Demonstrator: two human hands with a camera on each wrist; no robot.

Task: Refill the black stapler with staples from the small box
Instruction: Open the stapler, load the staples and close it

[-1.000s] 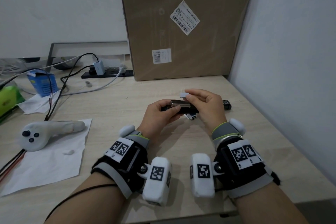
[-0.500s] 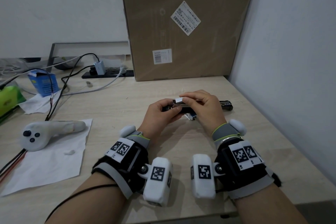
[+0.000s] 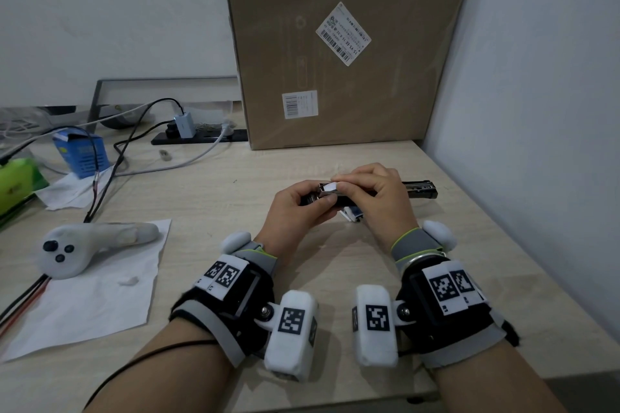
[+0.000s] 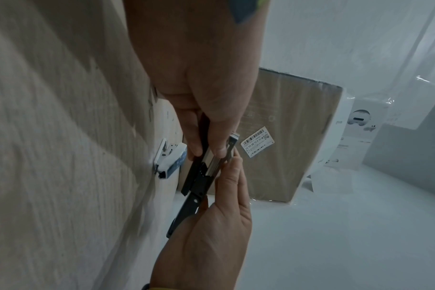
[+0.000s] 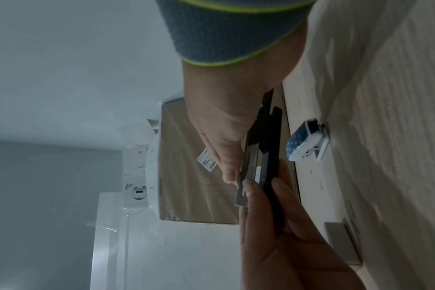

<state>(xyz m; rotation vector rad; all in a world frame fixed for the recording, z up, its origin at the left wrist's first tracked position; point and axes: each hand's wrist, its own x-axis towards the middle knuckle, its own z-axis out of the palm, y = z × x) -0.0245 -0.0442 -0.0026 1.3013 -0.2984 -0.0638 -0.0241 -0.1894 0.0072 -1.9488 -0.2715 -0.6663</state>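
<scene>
Both hands (image 3: 339,201) hold black stapler (image 3: 419,189), staples (image 4: 215,160) in channel.

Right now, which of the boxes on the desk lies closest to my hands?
The small staple box, white and blue, lying just under the right hand; the blue carton and big cardboard box sit farther back.

stapler (image 3: 419,189) middle hidden under right hand (image 3: 379,198), label text unreadable

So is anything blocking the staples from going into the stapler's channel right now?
Nothing visible does. The right hand already holds the staple strip against the open black stapler, which the left hand grips. The small box lies on the desk beside them, out of the way.
</scene>
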